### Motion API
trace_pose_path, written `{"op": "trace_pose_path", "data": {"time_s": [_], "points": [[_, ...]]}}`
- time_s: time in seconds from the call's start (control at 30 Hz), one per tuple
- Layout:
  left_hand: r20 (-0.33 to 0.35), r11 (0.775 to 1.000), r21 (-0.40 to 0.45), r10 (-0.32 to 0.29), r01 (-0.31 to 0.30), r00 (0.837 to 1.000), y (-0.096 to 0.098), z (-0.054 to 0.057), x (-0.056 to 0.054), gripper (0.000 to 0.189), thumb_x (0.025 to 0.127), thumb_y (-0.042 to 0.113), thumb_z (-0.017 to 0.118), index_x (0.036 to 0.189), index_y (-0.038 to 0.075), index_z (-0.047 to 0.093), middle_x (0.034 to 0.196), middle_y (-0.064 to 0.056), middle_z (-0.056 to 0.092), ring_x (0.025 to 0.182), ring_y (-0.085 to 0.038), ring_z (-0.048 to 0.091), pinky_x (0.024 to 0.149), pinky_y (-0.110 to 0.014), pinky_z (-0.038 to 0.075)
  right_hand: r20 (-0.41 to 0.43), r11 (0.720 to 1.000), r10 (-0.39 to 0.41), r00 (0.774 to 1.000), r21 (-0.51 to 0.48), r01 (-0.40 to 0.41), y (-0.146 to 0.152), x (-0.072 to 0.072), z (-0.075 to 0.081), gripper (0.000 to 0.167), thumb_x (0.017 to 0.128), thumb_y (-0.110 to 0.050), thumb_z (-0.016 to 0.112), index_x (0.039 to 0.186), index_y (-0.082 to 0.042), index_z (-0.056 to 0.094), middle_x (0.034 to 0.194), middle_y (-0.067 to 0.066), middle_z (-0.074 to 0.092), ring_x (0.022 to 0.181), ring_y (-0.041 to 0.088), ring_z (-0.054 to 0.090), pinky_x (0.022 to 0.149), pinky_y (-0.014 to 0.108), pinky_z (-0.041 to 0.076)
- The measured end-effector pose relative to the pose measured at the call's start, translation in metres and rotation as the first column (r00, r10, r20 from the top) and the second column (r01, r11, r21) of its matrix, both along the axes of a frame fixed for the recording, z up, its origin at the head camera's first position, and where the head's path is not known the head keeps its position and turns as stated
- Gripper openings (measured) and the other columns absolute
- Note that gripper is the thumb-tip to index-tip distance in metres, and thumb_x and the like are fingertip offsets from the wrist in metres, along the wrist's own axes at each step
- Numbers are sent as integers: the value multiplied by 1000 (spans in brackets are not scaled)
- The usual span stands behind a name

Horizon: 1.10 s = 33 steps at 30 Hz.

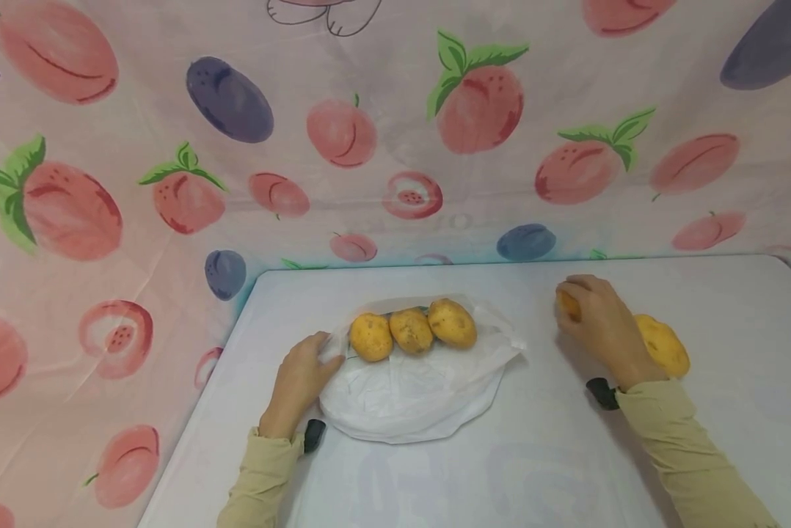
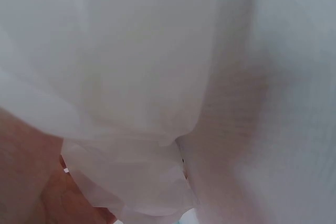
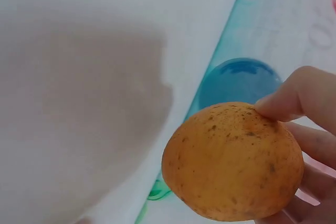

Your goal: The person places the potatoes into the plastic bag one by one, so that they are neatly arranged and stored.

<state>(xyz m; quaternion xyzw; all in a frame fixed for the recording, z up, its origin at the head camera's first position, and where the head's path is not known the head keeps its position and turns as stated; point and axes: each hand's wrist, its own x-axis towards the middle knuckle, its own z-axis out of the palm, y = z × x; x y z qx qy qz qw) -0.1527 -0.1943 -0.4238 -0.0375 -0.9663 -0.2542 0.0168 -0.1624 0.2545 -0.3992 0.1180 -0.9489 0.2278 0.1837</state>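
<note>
A white plastic bag (image 1: 409,403) lies spread on the table, with three potatoes (image 1: 412,331) in a row near its far edge. My left hand (image 1: 299,378) grips the bag's left edge between thumb and fingers; in the left wrist view the thin plastic (image 2: 131,177) hides most of that hand. Off to the right of the bag, my right hand (image 1: 596,323) holds a brown-speckled potato (image 3: 233,163). The thumb presses on its top while the other fingers wrap behind it.
Beside my right wrist lies more yellow potato (image 1: 665,348), partly hidden by the hand. The table (image 1: 547,455) has a white cover. Behind it hangs a pink fruit-print cloth (image 1: 369,73).
</note>
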Motion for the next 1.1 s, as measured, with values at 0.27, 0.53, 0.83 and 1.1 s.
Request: {"op": "trace_pose_path", "data": {"time_s": [0.27,0.53,0.83,1.1], "points": [[21,1000,5,7,-7,1000,2,0,-1,54,90,22,72,133,-5,56,133,-24,60,124,-42,56,103,-55,46,-2,998,58,998,-10,-58,-15,5,14,32,80,4,70,111,11,66,123,29,57,115,47,50,100,62,43],[26,1000,7,11,-11,1000,4,1,0,53,90,22,73,133,-5,57,132,-24,61,124,-41,57,103,-54,46,-30,993,119,992,17,-119,-28,6,24,39,77,7,71,115,8,65,127,27,56,119,45,51,99,61,45],[8,1000,-7,4,-4,1000,2,2,1,53,90,23,73,132,-5,57,130,-23,62,121,-41,58,101,-54,48,-31,987,161,987,29,-160,-44,10,39,42,78,6,71,119,5,64,130,24,56,123,42,50,101,59,45],[11,1000,-7,4,-4,1000,1,1,1,53,90,23,72,132,-4,57,131,-23,61,122,-41,58,101,-54,47,-85,978,207,975,18,-206,-56,12,45,43,77,4,75,119,3,65,128,22,58,122,38,51,100,56,48]]}}
